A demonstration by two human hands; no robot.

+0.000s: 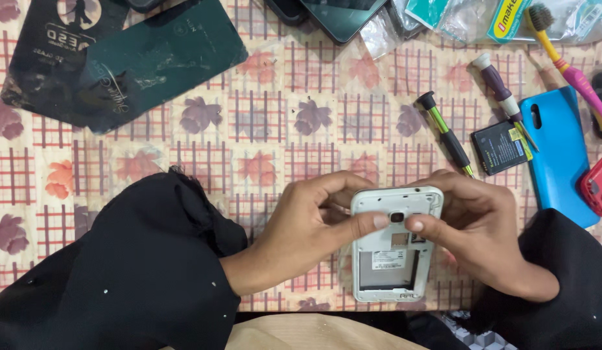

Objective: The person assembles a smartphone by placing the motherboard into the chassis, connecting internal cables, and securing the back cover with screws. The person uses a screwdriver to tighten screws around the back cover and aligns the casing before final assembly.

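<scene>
We're gripping the white open-backed phone shell (395, 246) with both hands, left hand (307, 223) and right hand (479, 227) clamping its sides, thumbs meeting by the camera hole, near edge of the leaf-patterned checked worktop (281, 129). Black battery (500, 147) lying far right.

table (281, 123) under checked leaf-print cloth, evenly lit
</scene>
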